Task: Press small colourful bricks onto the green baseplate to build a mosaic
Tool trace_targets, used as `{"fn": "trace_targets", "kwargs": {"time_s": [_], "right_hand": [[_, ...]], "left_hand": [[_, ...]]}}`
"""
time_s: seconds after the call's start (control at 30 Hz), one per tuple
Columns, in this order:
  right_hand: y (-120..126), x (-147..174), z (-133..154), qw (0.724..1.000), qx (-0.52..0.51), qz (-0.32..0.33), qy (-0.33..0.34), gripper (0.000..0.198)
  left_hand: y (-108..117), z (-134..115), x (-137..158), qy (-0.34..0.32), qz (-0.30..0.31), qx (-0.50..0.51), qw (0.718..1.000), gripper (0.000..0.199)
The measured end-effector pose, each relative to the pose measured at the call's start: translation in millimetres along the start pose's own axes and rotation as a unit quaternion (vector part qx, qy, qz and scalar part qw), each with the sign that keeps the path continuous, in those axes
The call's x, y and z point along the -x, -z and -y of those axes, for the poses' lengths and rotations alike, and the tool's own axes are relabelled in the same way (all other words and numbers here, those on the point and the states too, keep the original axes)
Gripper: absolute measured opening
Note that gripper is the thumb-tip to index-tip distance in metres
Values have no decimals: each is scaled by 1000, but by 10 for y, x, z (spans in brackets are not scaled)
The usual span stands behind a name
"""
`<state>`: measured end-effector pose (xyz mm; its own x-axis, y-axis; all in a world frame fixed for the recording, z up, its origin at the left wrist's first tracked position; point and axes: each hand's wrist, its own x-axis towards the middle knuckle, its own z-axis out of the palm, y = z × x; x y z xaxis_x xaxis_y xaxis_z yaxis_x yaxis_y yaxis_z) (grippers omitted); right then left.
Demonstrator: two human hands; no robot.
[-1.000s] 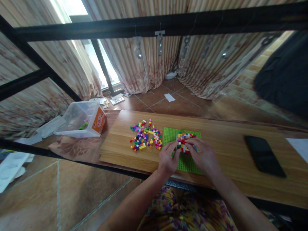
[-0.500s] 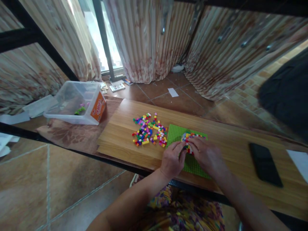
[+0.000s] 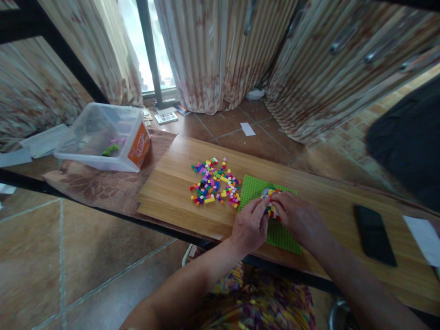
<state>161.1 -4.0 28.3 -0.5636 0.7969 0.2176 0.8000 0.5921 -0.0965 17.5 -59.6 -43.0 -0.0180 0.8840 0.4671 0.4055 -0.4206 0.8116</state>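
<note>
A green studded baseplate (image 3: 252, 188) lies on the wooden board, bearing a low, multicoloured build of toy bricks (image 3: 272, 212). My left hand (image 3: 249, 225) is closed at the build's left side, thumb and fingers pressed against the bricks. From the right, my right hand (image 3: 299, 216) bends over the build, fingertips closed on it and close to the left fingertips. My fingers cover much of the build, so any single brick between them is hidden. Left of the baseplate spreads a loose pile of small coloured toy bricks (image 3: 208, 184).
A clear plastic box (image 3: 92, 160) with an orange label and a few green and pink pieces stands at the left on a brown cloth (image 3: 103, 192). To the right lie a black phone (image 3: 374, 234) and white paper (image 3: 422, 238). Curtains hang behind the table.
The camera view has shifted slightly. Both hands stay at the brick build, and the right hand's fingers have moved a little over it. The loose pile looks the same.
</note>
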Motion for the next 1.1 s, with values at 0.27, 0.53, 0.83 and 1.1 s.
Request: {"fn": "trace_targets", "kwargs": {"time_s": [0.27, 0.53, 0.83, 1.1], "right_hand": [[-39, -8, 30, 995, -80, -30, -43, 24], [-60, 30, 82, 971, -178, -70, -140, 25], [-3, -20, 73, 901, -320, -21, -293, 24], [-12, -58, 36, 849, -397, -11, -348, 26]], "left_hand": [[-11, 9, 8, -6, 7, -14, 1000, 44], [2, -4, 4, -3, 10, -17, 1000, 43], [19, -23, -10, -3, 12, -32, 999, 42], [14, -21, -5, -6, 13, -28, 999, 42]]}}
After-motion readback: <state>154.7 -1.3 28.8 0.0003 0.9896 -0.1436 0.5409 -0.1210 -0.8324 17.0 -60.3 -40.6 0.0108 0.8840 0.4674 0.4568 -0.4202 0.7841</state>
